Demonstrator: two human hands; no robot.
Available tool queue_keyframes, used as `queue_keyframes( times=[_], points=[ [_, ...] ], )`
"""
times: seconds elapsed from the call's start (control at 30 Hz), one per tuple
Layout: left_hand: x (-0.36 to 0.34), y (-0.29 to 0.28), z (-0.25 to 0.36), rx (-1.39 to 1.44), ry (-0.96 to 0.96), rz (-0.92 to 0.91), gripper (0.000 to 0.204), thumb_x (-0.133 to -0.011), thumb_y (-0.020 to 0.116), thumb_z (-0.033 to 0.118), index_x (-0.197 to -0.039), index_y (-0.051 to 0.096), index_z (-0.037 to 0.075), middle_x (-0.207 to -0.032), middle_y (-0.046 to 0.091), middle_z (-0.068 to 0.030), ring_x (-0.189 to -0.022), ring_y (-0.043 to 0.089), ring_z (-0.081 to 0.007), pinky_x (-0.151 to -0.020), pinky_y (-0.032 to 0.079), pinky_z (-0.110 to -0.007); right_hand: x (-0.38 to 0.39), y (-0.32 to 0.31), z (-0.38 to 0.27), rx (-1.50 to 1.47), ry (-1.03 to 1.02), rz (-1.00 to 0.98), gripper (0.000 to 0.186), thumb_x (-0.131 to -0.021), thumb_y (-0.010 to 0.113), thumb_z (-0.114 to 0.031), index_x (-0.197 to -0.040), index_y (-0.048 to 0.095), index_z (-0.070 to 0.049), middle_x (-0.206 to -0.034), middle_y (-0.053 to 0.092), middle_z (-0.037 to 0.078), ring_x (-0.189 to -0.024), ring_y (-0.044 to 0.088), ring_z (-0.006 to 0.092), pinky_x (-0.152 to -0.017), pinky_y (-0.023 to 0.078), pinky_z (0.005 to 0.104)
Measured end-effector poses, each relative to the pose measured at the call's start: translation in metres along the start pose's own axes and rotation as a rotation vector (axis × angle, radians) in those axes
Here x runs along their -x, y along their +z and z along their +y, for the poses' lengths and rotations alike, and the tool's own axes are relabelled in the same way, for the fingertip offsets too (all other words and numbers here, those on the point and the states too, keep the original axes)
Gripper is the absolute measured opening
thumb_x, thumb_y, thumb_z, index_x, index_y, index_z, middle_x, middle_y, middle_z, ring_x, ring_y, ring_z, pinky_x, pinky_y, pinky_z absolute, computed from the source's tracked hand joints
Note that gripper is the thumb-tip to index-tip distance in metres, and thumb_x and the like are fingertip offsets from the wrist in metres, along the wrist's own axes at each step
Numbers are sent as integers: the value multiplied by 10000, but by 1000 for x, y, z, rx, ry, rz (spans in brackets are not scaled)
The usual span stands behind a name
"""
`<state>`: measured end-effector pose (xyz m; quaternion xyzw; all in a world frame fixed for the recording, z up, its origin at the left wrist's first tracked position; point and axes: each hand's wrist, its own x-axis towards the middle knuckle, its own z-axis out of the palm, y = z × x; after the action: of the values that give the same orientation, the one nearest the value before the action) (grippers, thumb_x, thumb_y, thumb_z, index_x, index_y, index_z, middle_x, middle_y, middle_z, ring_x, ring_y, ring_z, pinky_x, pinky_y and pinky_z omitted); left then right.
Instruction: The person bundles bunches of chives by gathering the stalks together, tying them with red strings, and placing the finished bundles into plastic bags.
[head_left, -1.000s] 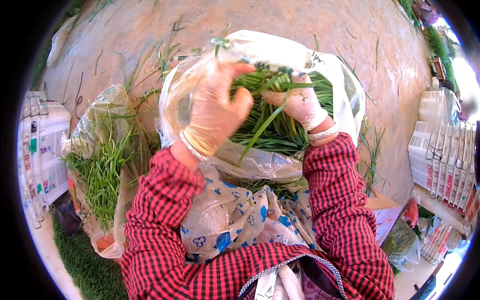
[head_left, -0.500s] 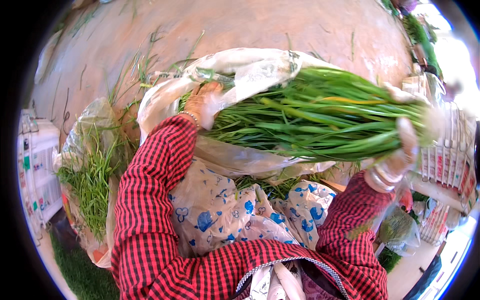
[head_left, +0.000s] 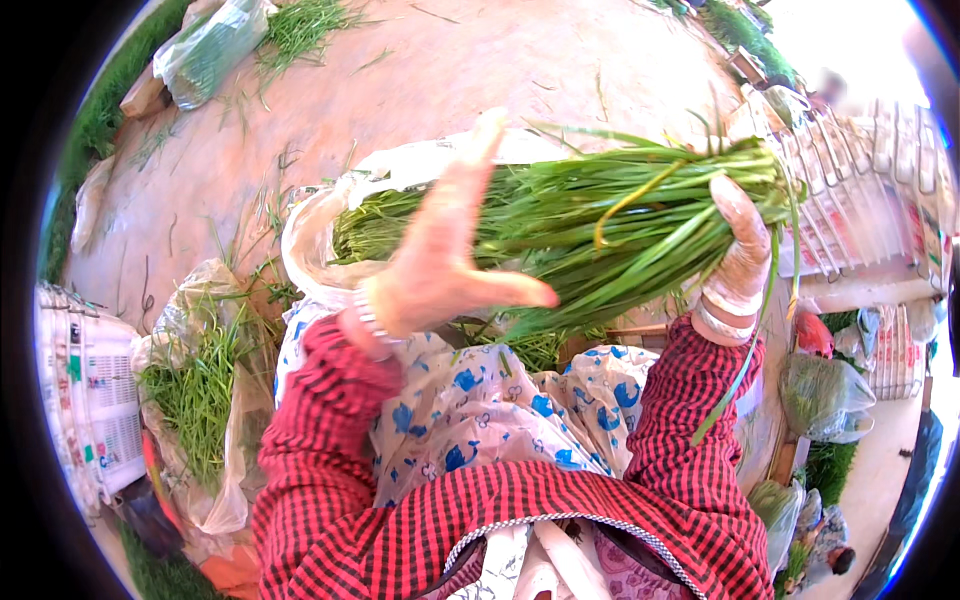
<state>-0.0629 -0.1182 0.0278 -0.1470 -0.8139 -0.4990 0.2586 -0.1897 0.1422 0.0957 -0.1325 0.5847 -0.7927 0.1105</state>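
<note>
A thick bunch of garlic chives [head_left: 610, 225], long and flat-leaved with a few yellow strands, lies across in front of me. My right hand [head_left: 738, 235] grips it near its pale stem end, the thumb showing on the near side. Over the leafy part, my left hand [head_left: 440, 260] is open, with thumb and fingers spread apart and blurred. The leaf tips at the left rest in a whitish plastic bag [head_left: 312, 240], whose far edge shows behind the bunch. Plastic sheeting with blue prints [head_left: 480, 410] covers my lap.
At the left stand a white crate [head_left: 100, 390] and a clear bag of loose greens [head_left: 200, 395]. White slatted crates [head_left: 850, 190] stand at the right, above another bag of greens [head_left: 825, 395]. More cut greens [head_left: 300, 30] lie on the far floor.
My left hand has let go of the bag's edge, moved right and spread over the chives. The bag now covers less of the bunch. My right hand has shifted slightly left with the stems.
</note>
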Motion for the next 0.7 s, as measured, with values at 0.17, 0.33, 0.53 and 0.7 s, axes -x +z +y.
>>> queue_keyframes(
  times=[0.17, 0.33, 0.53, 0.7],
  points=[
    [-32, 82, 23, 3, 275, 124, 1392, -516, 866, 641, -1477, 169, -86, -1487, 264, -306, -1415, 241, -438, -1168, 199, -489, 48, 54, -34, 325, -202, -241, 370, -867, 644, -65, -1225, 612, 22, -1161, 666, 158, -1031, 670, 246, -899, 568, 400],
    [-32, 110, 59, 1008, -247, 91, 873, -643, 889, 214, -1359, 424, 28, -1235, 588, -119, -1140, 572, -221, -998, 458, -345, 37, 61, -40, 631, -640, -465, 385, -877, 685, -134, -1221, 615, 24, -1160, 676, 142, -1053, 665, 223, -973, 523, 358],
    [-15, 200, 16, 1538, -585, 551, 244, -805, 733, 88, -1022, 668, -4, -861, 699, -88, -770, 694, -201, -750, 581, -328, 61, -38, 41, 795, -164, -404, 1240, -673, 887, -401, -1556, 91, -48, -1529, 319, 153, -1403, 306, 256, -1150, 275, 385],
    [71, 283, -20, 1836, -1264, 373, 247, -926, 583, 286, -1039, 670, 84, -903, 702, -62, -758, 677, -231, -743, 572, -382, 143, -99, 79, 475, 678, -331, 1081, -739, 850, -304, -1536, 170, -39, -1457, 398, 101, -1335, 382, 218, -1132, 294, 375]
  ],
)
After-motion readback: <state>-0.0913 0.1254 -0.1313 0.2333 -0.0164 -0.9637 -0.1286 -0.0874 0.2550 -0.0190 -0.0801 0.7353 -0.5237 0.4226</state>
